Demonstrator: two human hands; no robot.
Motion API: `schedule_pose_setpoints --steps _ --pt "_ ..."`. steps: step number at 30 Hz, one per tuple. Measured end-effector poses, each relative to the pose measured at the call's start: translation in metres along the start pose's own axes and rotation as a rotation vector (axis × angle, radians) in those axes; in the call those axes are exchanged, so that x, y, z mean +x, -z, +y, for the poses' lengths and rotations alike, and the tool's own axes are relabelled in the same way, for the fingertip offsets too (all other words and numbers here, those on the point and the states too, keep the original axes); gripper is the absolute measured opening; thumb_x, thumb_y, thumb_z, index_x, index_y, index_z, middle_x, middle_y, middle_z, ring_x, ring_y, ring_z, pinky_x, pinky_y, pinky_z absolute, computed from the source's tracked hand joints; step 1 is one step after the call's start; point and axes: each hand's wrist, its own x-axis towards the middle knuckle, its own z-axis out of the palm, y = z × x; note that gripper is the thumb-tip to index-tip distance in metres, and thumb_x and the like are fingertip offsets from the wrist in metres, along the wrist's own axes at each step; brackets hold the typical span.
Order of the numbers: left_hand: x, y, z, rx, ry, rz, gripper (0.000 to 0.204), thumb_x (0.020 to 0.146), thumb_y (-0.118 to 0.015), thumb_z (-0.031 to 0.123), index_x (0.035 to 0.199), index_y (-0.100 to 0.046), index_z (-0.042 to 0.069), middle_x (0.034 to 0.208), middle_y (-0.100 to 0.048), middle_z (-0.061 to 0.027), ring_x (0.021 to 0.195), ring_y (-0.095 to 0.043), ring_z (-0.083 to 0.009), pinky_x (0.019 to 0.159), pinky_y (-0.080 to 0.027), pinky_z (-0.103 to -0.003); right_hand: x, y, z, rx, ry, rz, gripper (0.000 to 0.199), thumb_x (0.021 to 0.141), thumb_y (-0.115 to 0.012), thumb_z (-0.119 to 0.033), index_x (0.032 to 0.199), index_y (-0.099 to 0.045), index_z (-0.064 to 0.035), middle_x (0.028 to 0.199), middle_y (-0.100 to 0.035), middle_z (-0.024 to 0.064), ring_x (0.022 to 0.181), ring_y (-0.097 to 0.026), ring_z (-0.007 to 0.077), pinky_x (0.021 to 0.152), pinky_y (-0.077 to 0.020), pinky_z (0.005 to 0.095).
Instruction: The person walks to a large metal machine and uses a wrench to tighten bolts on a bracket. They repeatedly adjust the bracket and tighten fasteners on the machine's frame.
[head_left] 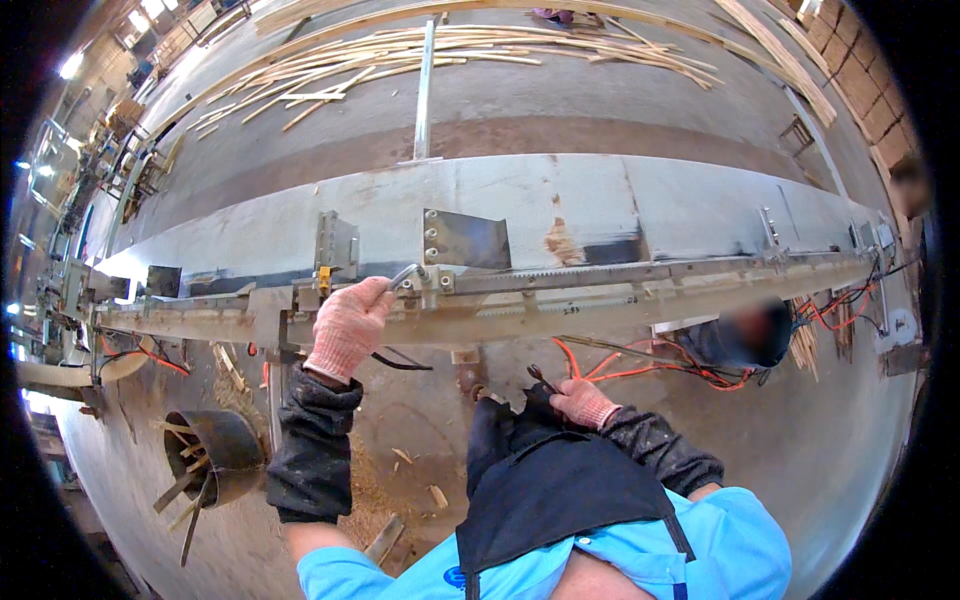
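My left hand [348, 325], in a pale pink knit glove, is closed at the machine beam's edge. A bent, shiny hex key [403, 275] sticks out of its fingers toward a bolted metal block [434, 288]. Just behind the block stands a dark metal plate [468, 240] with a column of bolts along its left side. My right hand [583, 402], gloved alike, is lower, in front of my black apron [570, 490]. It grips a dark open-ended wrench [540, 377], its forked end pointing up and left; the rest is hidden by the fingers.
A long grey machine bed [370, 205] with a toothed rack [560, 275] spans the view. Orange cables [640, 362] hang below at the right. A dark bucket [225, 455] with wood offcuts lies at the lower left. Long wood strips [440, 50] cover the floor beyond.
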Motion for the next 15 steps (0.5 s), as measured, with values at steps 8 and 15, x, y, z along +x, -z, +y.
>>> schedule_pose_setpoints --steps 8,15 --pt "-0.011 -0.013 0.015 0.016 0.025 0.092 0.025 0.100 -0.066 0.031 0.114 -0.073 0.011 0.094 -0.073 -0.0186 0.092 -0.071 -0.0405 0.080 -0.055 -0.046 0.002 0.003 0.000 -0.065 0.112 -0.017 0.040 0.097 -0.057 -0.031 0.122 -0.068 -0.0025 0.107 -0.071 0.0287 0.105 -0.067 0.0464 0.091 -0.0532 0.0514" --pt "-0.014 -0.021 0.017 -0.072 0.109 0.114 0.028 0.101 -0.067 0.024 0.117 -0.072 0.002 0.089 -0.074 -0.0141 0.082 -0.069 -0.0215 0.079 -0.054 -0.036 -0.001 0.015 0.026 -0.138 0.265 0.016 0.037 0.097 -0.057 -0.031 0.115 -0.068 -0.0001 0.107 -0.070 0.0288 0.106 -0.067 0.0459 0.091 -0.0527 0.0522"
